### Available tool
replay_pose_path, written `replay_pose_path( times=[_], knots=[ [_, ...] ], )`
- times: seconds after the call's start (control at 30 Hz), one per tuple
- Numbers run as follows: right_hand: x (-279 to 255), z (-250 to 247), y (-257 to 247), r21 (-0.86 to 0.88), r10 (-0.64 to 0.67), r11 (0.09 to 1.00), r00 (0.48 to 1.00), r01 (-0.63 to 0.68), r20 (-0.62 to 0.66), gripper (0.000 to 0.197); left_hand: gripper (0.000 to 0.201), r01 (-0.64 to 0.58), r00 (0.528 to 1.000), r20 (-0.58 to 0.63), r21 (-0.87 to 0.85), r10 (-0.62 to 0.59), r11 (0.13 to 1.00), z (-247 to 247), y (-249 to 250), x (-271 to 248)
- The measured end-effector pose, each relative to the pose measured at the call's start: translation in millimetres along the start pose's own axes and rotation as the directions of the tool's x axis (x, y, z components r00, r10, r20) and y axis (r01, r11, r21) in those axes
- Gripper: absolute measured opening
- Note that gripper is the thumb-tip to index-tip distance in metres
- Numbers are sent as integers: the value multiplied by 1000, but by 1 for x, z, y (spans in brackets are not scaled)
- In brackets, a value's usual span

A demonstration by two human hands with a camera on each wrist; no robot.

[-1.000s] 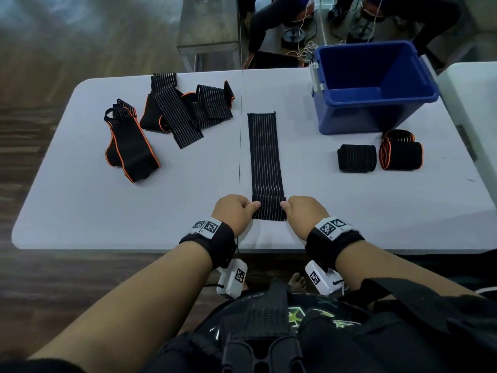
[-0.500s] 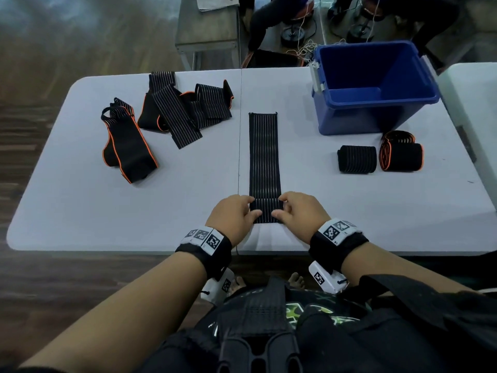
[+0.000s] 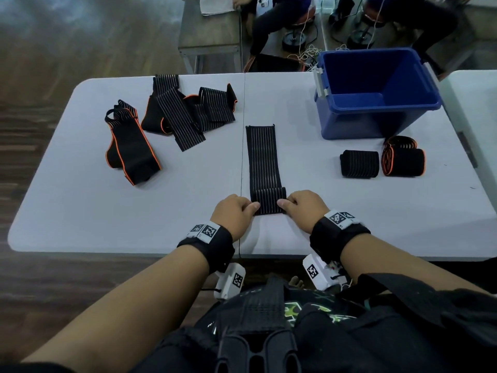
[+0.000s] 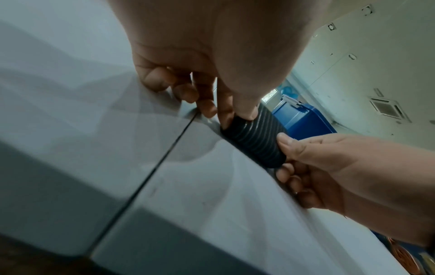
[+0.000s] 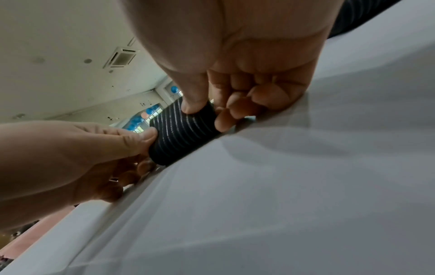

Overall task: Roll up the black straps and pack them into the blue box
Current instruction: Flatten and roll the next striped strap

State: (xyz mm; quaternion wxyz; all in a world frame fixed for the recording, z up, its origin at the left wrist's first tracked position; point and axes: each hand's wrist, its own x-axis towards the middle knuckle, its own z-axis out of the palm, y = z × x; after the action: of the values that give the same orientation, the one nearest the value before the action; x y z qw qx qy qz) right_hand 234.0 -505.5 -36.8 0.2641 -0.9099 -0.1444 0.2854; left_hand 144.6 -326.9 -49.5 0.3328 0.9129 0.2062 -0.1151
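A black ribbed strap (image 3: 263,157) lies flat down the middle of the white table (image 3: 80,205), its near end wound into a small roll (image 3: 268,201). My left hand (image 3: 234,211) pinches the roll's left end and my right hand (image 3: 305,208) pinches its right end. Both wrist views show a thumb on top of the roll (image 4: 255,137) (image 5: 182,134) and curled fingers beside it. The blue box (image 3: 376,92) stands at the back right with nothing visible inside. Two finished rolls (image 3: 359,163) (image 3: 403,158) lie in front of it.
Loose straps lie at the back left: an orange-edged one (image 3: 131,146) and a heap of several (image 3: 188,109). A second white table (image 3: 478,103) adjoins on the right. People sit beyond the far edge.
The roll at the strap's near end has grown thicker and moved away from me. Both hands followed it forward, and the flat part is shorter.
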Motion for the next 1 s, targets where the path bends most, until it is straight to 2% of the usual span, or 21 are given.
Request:
replay_pose_path(
  times=[0.13, 0.23, 0.3, 0.37, 0.47, 0.57, 0.73, 0.9, 1.0],
  knots=[
    [6, 2, -2, 1, 80, 997, 996, -80, 28, 50, 52, 60, 998, 24, 1, -60, 998, 0, 3, 5],
    [7, 2, -4, -21, 117, 993, 993, -117, 30, 52, 43, 84, 996, 30, 30, -85, 996, -3, 6, 6],
    [6, 3, -5, -56, 99, 993, 995, -99, -5, 44, 32, 90, 996, -17, 35, -89, 995, -4, 7, 6],
    [2, 5, -5, -4, 71, 997, 995, -71, -74, 29, 25, 102, 992, -69, -38, -104, 994, -4, 7, 4],
    [-1, 7, -3, 65, 45, 997, 993, -38, -108, 33, 30, 109, 986, -100, -199, -131, 974, -4, 8, -1],
    [-4, 8, -1, 60, -6, 998, 995, 12, -97, 32, 33, 57, 988, -126, -259, -92, 964, -4, 7, -5],
    [-7, 8, 1, 26, -69, 997, 994, 71, -88, 42, 25, -20, 994, -111, -181, 0, 983, -3, 4, -8],
    [-7, 10, -1, -160, -136, 978, 991, 135, 6, 50, 50, -47, 999, -8, -39, 46, 998, -10, 4, -7],
    [-4, 10, -1, -221, -147, 963, 988, 152, 41, 45, 49, -95, 994, 50, 67, 92, 993, -14, 6, -6]
  ],
)
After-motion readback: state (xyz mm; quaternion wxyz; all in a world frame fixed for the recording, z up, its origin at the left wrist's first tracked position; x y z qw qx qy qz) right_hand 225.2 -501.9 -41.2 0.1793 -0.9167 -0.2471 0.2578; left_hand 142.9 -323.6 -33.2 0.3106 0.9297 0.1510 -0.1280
